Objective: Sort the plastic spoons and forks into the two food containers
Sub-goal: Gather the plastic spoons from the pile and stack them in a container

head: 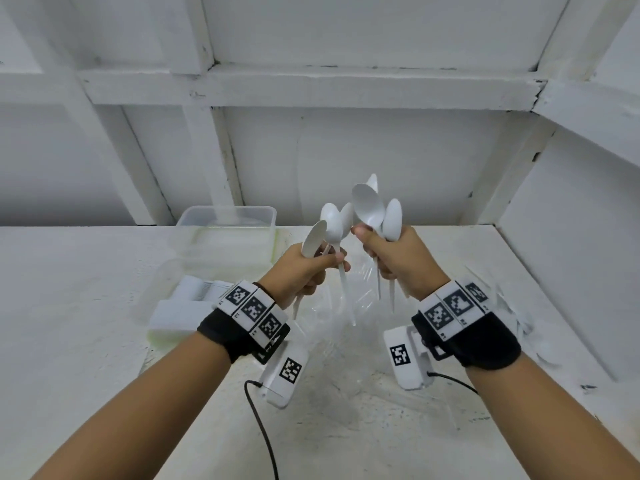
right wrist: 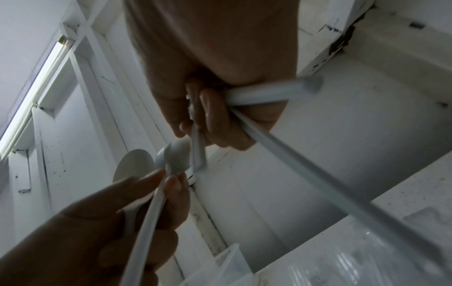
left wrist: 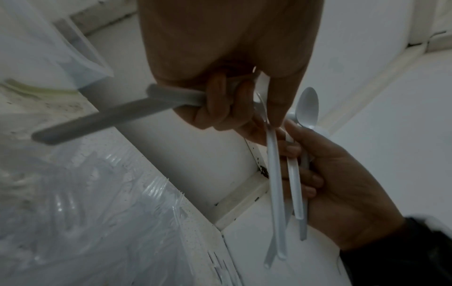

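Note:
Both hands are raised above the table, each gripping a bunch of white plastic spoons by the handles, bowls up. My left hand point(head: 323, 266) holds its spoons point(head: 330, 223) just left of my right hand point(head: 372, 245) and that hand's spoons point(head: 369, 206); the bunches nearly touch. In the left wrist view my left hand point(left wrist: 220, 104) curls round handles point(left wrist: 105, 118), with the right hand point(left wrist: 337, 174) opposite. In the right wrist view my right hand point(right wrist: 210, 116) grips a handle point(right wrist: 318, 185). A clear container point(head: 228, 211) stands at the back. A second container point(head: 166, 323) sits nearer, left.
A crumpled clear plastic bag point(head: 343, 327) lies on the white table below the hands. More white cutlery point(head: 516, 317) lies at the table's right side by the wall. White shelf walls close in the back and the right.

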`<state>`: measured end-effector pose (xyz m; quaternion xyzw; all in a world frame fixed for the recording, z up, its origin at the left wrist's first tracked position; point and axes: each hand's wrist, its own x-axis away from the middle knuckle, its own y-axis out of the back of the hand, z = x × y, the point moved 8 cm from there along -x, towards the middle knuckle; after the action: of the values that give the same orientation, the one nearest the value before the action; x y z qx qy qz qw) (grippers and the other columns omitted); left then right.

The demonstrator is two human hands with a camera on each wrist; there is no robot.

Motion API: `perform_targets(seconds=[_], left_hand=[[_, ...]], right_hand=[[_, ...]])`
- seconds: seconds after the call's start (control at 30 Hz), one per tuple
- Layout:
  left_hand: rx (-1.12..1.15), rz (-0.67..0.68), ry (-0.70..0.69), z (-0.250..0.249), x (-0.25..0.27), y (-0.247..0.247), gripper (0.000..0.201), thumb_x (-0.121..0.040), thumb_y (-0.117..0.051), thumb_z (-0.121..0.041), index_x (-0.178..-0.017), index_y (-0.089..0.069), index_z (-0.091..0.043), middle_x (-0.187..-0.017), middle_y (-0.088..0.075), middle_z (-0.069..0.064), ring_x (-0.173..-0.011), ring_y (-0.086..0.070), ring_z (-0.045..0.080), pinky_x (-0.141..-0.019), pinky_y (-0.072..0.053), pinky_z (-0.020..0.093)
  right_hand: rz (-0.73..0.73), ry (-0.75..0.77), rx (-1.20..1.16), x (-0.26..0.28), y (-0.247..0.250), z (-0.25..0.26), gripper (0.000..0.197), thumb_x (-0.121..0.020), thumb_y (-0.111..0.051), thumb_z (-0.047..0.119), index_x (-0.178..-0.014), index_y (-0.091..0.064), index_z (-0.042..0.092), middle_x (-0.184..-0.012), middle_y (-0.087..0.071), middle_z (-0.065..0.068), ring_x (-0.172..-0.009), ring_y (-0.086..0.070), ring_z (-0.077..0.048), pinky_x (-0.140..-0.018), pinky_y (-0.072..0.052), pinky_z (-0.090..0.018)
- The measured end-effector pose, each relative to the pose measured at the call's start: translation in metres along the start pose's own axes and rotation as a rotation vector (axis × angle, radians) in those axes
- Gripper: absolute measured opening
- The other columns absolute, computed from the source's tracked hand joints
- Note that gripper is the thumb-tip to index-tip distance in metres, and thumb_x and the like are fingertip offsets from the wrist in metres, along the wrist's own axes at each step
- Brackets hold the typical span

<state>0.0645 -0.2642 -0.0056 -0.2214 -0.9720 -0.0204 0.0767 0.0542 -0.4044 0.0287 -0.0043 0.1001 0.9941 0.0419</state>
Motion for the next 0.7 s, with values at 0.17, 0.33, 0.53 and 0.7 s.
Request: perform_targets(seconds=[0.17, 0.33, 0.53, 0.7], left_hand=[[-0.001, -0.045, 0.045, 0.009, 0.014, 0.015, 0.011, -0.092, -0.052, -0.010, -0.092, -0.063, -0.013, -0.070, -0.063, -0.006, -0.043, -0.030, 0.005, -0.039, -0.021, 0.015], [-0.345, -0.143, -0.026, 0.006, 0.021, 0.024, 0.004, -0.088, -0.057, -0.007, -0.089, -0.060, -0.005, -0.077, -0.061, 0.000, -0.041, -0.044, -0.004, -0.040, -0.028, 0.006], [-0.466, -0.151, -0.011, 0.012, 0.022, 0.031, 0.003, -0.087, -0.058, -0.011, -0.087, -0.059, -0.008, -0.074, -0.061, -0.004, -0.047, -0.049, -0.008, -0.044, -0.031, 0.005], [-0.311, -0.117, 0.056, 0.019, 0.023, 0.028, 0.011, -0.091, -0.053, -0.014, -0.096, -0.059, -0.006, -0.073, -0.058, -0.003, -0.047, -0.035, 0.007, -0.040, -0.025, 0.016]], right_hand=[[-0.055, 0.109, 0.048, 0.000, -0.018, 0.008, 0.013, -0.089, -0.061, 0.028, -0.078, -0.055, 0.023, -0.058, -0.045, 0.008, -0.047, -0.041, -0.003, -0.044, -0.034, -0.017], [-0.049, 0.213, 0.174, -0.001, -0.030, 0.020, 0.010, -0.090, -0.059, 0.028, -0.082, -0.054, 0.025, -0.063, -0.048, 0.015, -0.052, -0.049, 0.011, -0.049, -0.036, -0.005], [0.030, 0.170, 0.321, -0.003, -0.040, 0.011, 0.024, -0.089, -0.060, 0.029, -0.107, -0.058, 0.015, -0.083, -0.058, 0.009, -0.076, -0.054, -0.003, -0.063, -0.040, -0.018], [-0.007, 0.087, 0.310, -0.001, -0.038, 0.004, 0.025, -0.089, -0.060, 0.034, -0.075, -0.054, 0.014, -0.061, -0.047, 0.005, -0.053, -0.043, -0.005, -0.050, -0.032, -0.016]])
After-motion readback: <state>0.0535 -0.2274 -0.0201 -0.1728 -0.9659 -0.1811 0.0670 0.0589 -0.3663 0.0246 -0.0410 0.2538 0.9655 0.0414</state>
